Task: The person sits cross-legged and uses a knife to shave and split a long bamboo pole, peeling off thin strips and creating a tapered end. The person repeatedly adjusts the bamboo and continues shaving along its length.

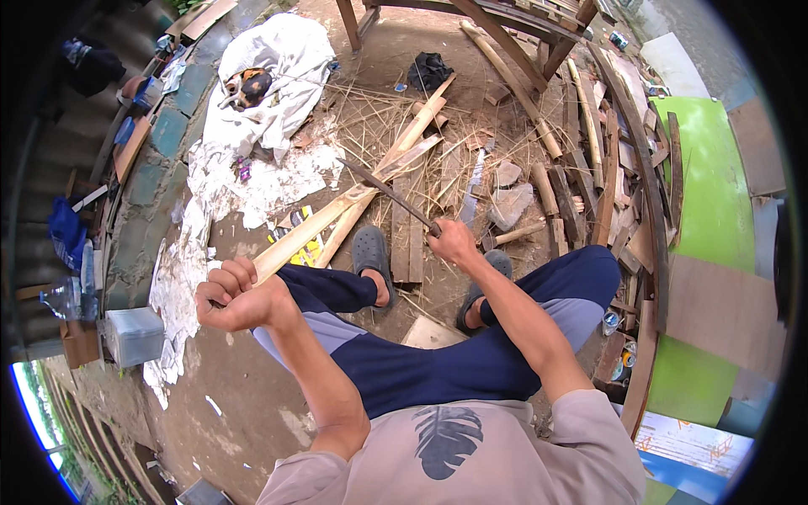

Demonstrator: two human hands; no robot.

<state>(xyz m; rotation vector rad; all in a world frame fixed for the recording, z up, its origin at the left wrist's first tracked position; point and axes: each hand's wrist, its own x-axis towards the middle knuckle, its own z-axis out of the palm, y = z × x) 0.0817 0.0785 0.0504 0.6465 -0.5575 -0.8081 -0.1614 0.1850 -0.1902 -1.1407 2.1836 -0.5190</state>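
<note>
My left hand (234,295) is closed around the near end of a pale split bamboo strip (310,227). The strip slants away from me toward the middle of the ground. In my right hand (454,243) is the handle of a long, dark-bladed knife (389,192). Its blade lies across the strip's far part, tip pointing to the far left; whether the edge bites into the bamboo, I cannot tell. A second bamboo piece (343,229) runs under the first, its near end beside my left shoe (370,252).
A calico cat (248,87) lies on a white sheet (290,50) at the far left. A handsaw (476,181), a grey stone (510,206) and bamboo shavings lie ahead. Wood scraps (581,198) pile up on the right, below a wooden bench (539,29). A clear plastic box (135,337) stands left.
</note>
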